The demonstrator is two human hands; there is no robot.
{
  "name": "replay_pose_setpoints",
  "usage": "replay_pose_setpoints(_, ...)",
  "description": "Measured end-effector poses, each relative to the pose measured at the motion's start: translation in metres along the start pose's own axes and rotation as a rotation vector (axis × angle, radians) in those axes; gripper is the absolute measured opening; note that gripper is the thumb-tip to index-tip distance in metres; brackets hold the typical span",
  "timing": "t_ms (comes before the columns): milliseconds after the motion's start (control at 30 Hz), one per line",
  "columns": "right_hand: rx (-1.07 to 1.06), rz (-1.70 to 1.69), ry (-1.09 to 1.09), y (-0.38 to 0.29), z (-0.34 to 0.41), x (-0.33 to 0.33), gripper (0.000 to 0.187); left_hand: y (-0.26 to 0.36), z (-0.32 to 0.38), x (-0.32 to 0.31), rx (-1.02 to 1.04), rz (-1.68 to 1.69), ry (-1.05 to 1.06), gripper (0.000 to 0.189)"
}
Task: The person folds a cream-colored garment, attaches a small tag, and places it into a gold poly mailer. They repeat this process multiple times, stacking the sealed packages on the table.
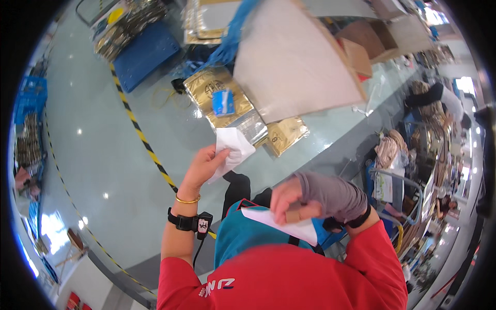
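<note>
My left hand (pixel 205 164) pinches a crumpled white tissue (pixel 234 145) between thumb and fingers, out in front of my knees. Close to my lap, my right hand (pixel 292 203) is closed on a second white sheet (pixel 304 230), which looks like tissue too; a tan strip wraps one finger. Beyond the left hand, a small blue packet (pixel 223 102) rests on a stack of gold foil bags (pixel 205 83). Another gold foil bag (pixel 288 135) lies to the right, partly under a large pale board (pixel 294 69).
Blue strapping (pixel 232 37) trails beside the board. A blue platform (pixel 145 56) stands at the far left, near black-and-yellow floor tape (pixel 135 126). Cardboard boxes (pixel 360 42) are at the back right. On the right is a metal-framed cart (pixel 403 180); a person (pixel 451 102) bends beyond it.
</note>
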State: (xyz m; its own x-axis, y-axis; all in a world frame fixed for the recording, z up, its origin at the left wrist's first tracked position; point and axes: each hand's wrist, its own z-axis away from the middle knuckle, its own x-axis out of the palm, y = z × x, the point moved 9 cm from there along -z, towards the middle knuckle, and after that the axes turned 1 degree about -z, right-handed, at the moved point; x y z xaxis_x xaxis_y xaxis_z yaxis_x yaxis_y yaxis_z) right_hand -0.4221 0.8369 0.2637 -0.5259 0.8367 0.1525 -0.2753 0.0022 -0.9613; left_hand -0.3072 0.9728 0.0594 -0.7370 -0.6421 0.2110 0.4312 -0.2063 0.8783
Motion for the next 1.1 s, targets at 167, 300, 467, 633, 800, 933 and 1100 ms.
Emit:
replay_pose_setpoints(167, -0.097, 0.537, 0.475, -0.02, 0.076, -0.036, 0.008, 0.054, 0.027, 0.118, 0.086, -0.037, -0.328, 0.031)
replay_pose_setpoints(300, -0.173, 0.524, 0.66, -0.017, 0.152, -0.032, 0.009, 0.044, 0.054, 0.188, -0.206, 0.11, -0.333, 0.036)
replay_pose_setpoints(467, -0.097, 0.419, 0.864, 0.006, 0.253, -0.004, 0.012, 0.065, 0.091, 0.286, -0.107, 0.365, -0.521, 0.04)
replay_pose_setpoints(633, -0.191, 0.477, 1.03, 0.016, 0.316, 0.025, 0.012, 0.06, 0.113, 0.336, -0.037, -0.011, -0.496, 0.033)
replay_pose_setpoints(800, -0.2, 0.081, 1.21, 0.04, 0.378, 0.043, 0.049, 0.073, 0.12, 0.376, -0.045, 0.004, -0.603, 0.033)
replay_pose_setpoints(933, -0.168, -0.023, 1.097, 0.041, 0.382, 0.06, 0.079, 0.096, 0.122, 0.403, -0.125, -0.13, -0.79, 0.039)
replay_pose_setpoints(1100, -0.177, -0.252, 0.959, 0.043, 0.36, 0.066, 0.055, 0.128, 0.11, 0.439, -0.114, -0.349, -1.086, 0.046)
